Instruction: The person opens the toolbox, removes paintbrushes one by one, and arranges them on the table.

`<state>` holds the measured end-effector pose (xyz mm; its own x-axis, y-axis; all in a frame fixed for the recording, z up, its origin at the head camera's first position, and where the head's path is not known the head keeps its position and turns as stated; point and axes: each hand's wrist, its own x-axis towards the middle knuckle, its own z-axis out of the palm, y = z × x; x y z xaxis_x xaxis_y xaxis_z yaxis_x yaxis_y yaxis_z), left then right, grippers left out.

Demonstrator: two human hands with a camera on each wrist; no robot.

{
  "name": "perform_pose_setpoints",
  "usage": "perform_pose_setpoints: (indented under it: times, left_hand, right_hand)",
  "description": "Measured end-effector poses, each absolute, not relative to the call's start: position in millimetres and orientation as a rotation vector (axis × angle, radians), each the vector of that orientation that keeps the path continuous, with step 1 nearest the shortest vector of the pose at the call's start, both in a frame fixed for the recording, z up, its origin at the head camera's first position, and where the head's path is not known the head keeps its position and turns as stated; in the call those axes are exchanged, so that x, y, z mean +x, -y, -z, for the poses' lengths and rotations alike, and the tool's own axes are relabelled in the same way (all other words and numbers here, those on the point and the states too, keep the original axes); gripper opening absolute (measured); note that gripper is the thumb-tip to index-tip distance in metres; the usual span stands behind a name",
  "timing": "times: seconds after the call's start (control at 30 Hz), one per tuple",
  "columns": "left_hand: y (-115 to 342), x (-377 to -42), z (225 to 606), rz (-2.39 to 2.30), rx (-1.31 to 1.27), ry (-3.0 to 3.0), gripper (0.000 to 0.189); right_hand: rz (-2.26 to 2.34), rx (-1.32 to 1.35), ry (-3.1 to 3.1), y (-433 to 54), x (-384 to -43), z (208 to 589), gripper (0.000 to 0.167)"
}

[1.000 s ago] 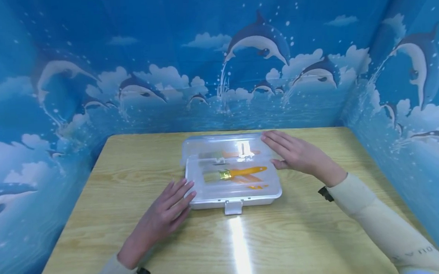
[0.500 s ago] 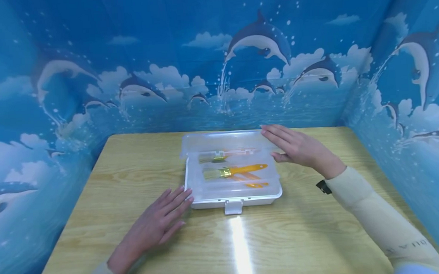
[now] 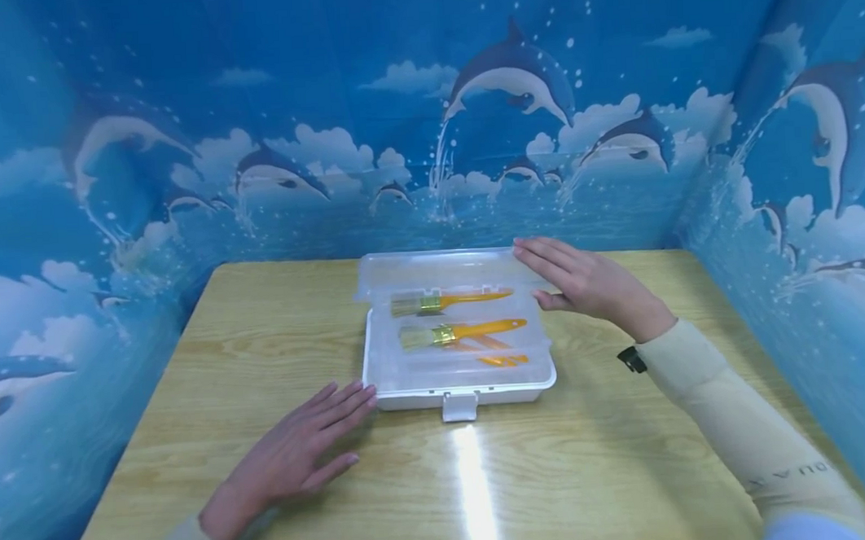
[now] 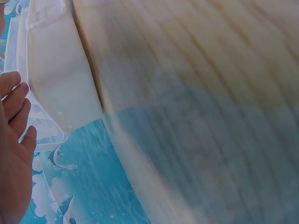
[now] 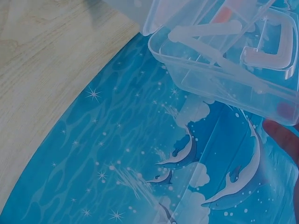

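Note:
A white and translucent plastic storage box [image 3: 413, 402] stands near the table's far side. Its clear lid [image 3: 447, 269] is tilted back. Yellow-handled paintbrushes lie inside: a front brush [image 3: 487, 330], a far brush [image 3: 478, 297] and a few more handle ends. My left hand [image 3: 281, 461] has straight fingers at the box's front left corner, its thumb spread away. My right hand [image 3: 587, 286] rests straight fingers on the lid's right end, thumb apart. In the right wrist view a fingertip [image 5: 281, 136] lies beside the clear plastic; the rest of that hand is mostly outside the view.
The box's front latch [image 3: 459, 408] hangs down. A folded carrying handle [image 5: 271, 58] and pale lever arms show in the right wrist view. A blue dolphin-print backdrop [image 3: 414, 206] stands directly behind the wooden table [image 3: 561, 475] and along its sides.
My right hand and the lid have moved back toward the backdrop, and the far brush shows more clearly. My left hand has drawn back a little toward me and left, its thumb spreading wider.

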<state>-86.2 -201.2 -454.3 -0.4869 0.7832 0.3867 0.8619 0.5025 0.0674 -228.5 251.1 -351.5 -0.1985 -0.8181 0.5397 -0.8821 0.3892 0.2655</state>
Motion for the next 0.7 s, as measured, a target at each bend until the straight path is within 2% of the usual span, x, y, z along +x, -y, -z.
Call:
perform_pose_setpoints:
  times: [0.27,0.7]
  left_hand:
    - [201.2,-89.9,457.0,0.393,-1.384,2.504,0.073]
    - [198.1,-92.7,455.9,0.417,-1.347,2.559,0.061]
  right_hand:
    - [-0.142,1.453,2.012,-249.6,-231.4,350.4,0.063]
    - [-0.182,1.419,2.054,-251.0,-233.6,351.8,0.057]
